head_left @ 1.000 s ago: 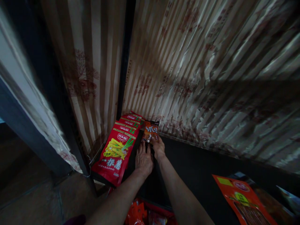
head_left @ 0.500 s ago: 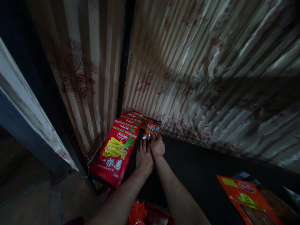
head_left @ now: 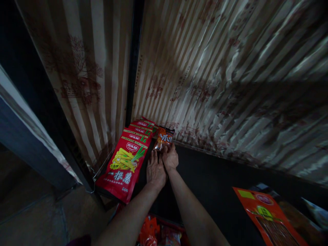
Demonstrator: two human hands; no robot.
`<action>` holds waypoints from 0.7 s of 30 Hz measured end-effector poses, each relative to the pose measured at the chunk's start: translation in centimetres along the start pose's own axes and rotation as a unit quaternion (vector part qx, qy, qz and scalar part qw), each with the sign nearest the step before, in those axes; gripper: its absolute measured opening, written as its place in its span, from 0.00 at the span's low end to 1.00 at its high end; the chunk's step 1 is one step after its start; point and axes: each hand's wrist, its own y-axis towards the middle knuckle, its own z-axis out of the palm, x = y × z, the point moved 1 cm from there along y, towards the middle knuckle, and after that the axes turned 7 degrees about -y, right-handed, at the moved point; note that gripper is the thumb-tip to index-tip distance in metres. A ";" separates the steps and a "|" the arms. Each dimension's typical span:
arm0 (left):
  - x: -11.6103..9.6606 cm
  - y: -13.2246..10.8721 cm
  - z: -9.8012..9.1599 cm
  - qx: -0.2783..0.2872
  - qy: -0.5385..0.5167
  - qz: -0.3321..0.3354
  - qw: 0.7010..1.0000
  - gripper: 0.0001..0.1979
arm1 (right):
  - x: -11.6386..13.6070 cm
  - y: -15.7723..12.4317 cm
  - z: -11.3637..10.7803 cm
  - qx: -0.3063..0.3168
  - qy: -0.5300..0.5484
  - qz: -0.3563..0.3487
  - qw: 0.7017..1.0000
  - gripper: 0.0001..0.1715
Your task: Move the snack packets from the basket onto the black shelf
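Note:
A small orange snack packet (head_left: 164, 138) with a dark top edge and white lettering lies at the back of the black shelf, against the striped covering. My right hand (head_left: 171, 158) has its fingers curled onto the packet's lower right edge. Beside it, my left hand (head_left: 155, 171) lies palm down with its fingers stretched out, the tips by the packet's lower edge. To the left, several red snack bags (head_left: 125, 159) overlap in a slanting row, with yellow sticks and green onions printed on the front one.
An orange bag (head_left: 269, 215) lies on the black shelf (head_left: 205, 181) at right, with darker packets next to it. Red packets (head_left: 150, 232) show below the shelf's front edge. A dark post (head_left: 133, 65) stands in the corner, and a thin wire (head_left: 194, 147) runs along the back.
The view has shifted slightly, so everything sits a little further left. Both hands stay at the orange packet, with hardly any movement relative to it.

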 end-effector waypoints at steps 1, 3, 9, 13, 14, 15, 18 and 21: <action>0.0 0.0 0.0 -0.001 -0.001 -0.001 1.000 0.26 | 0.0 0.0 0.0 0.002 0.002 -0.007 1.000 0.34; -0.1 0.1 -0.1 -0.005 -0.004 0.001 1.000 0.26 | 0.1 0.1 0.0 0.008 0.008 -0.013 1.000 0.34; -0.1 0.0 -0.4 0.010 -0.007 -0.003 1.000 0.27 | 0.3 0.5 0.2 0.037 0.012 -0.018 0.999 0.33; -0.1 0.0 -0.3 0.001 -0.011 -0.003 1.000 0.25 | -0.1 -0.2 -0.1 0.023 -0.011 -0.011 1.000 0.34; 0.0 0.0 -0.3 -0.003 -0.012 -0.004 1.000 0.25 | -0.1 -0.4 -0.2 0.009 -0.025 -0.013 1.000 0.35; 0.0 0.0 -0.2 -0.005 -0.012 -0.004 1.000 0.25 | -0.1 -0.5 -0.4 -0.015 -0.039 -0.019 0.999 0.35; -0.1 0.0 -0.2 -0.008 -0.013 -0.002 1.000 0.27 | 1.1 -0.6 -0.5 -0.107 -0.034 -0.102 0.988 0.37; -0.2 -0.1 -0.7 -0.013 -0.036 -0.004 0.999 0.29 | 4.0 0.1 0.7 -0.078 0.065 -0.233 0.967 0.34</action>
